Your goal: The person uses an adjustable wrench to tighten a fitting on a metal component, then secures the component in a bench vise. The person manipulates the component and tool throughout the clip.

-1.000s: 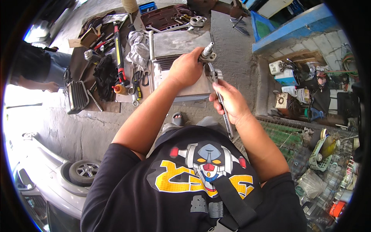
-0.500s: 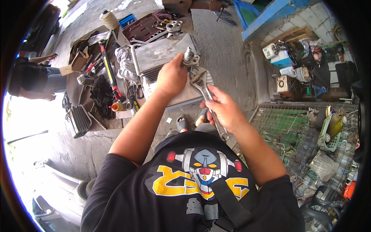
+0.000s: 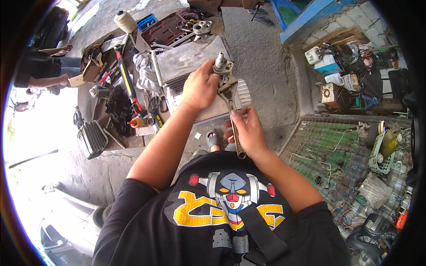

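My left hand (image 3: 199,86) is closed round a metal fitting (image 3: 220,64) with a stepped shaft pointing up and a flanged base with holes. The head of a large adjustable wrench (image 3: 227,86) sits at that base, beside my fingertips; whether its jaws grip it I cannot tell. My right hand (image 3: 246,128) has its thumb and fingers on the wrench's long handle, which angles down toward my body. Both hands are over a worn silver metal block with dark fins (image 3: 182,57), lying on the work table (image 3: 88,102).
Tools, rags (image 3: 117,106), a socket case (image 3: 155,31) and a twine spool (image 3: 124,20) crowd the table. Another person (image 3: 44,66) is at the far left, a silver car (image 3: 66,221) lower left. Clutter fills a blue-edged recess (image 3: 346,80) and a wire grid (image 3: 319,146) at the right.
The wrench handle has swung toward upright, its lower end moving left with my right hand. My left hand still holds the fitting. The view has shifted, and the other person's arms have moved.
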`<state>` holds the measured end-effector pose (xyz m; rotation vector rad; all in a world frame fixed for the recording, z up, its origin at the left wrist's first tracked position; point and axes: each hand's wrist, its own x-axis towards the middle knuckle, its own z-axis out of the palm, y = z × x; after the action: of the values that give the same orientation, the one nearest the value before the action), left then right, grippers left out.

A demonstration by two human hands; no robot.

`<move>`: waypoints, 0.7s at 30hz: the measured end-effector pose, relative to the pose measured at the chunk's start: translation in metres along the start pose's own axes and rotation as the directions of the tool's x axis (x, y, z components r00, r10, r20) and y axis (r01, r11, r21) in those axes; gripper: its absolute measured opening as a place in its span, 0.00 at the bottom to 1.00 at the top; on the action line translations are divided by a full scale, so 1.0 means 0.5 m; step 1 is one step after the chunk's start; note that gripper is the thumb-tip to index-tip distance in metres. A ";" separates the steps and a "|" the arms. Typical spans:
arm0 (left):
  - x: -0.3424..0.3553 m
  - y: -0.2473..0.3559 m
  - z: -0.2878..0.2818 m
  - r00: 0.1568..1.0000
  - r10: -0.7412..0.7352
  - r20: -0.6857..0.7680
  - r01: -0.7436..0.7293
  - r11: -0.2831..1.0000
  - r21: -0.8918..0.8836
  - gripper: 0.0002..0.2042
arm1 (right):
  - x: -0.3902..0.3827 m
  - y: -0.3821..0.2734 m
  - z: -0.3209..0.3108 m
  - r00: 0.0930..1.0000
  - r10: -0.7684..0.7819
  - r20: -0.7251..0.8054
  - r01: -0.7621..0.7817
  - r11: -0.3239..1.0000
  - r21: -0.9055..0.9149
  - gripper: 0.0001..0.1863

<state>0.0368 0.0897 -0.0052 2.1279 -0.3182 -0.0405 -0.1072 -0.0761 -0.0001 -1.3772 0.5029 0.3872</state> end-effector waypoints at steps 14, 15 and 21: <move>0.008 -0.017 -0.010 0.997 0.047 0.056 -0.037 0.986 -0.165 0.27 | -0.020 0.040 0.002 0.965 0.005 0.263 -0.025 0.997 0.074 0.18; 0.008 -0.022 -0.012 0.996 0.061 0.066 -0.047 0.979 -0.199 0.28 | -0.022 0.040 0.004 0.971 0.066 0.232 -0.077 0.996 0.038 0.17; 0.015 -0.047 -0.010 0.992 0.118 0.039 -0.094 0.918 -0.384 0.27 | -0.024 0.039 0.001 0.972 0.123 0.198 -0.125 0.992 -0.007 0.16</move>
<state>0.0501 0.1041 -0.0215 1.7214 -0.4258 -0.0977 -0.1276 -0.0722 -0.0097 -1.2894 0.4257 0.6183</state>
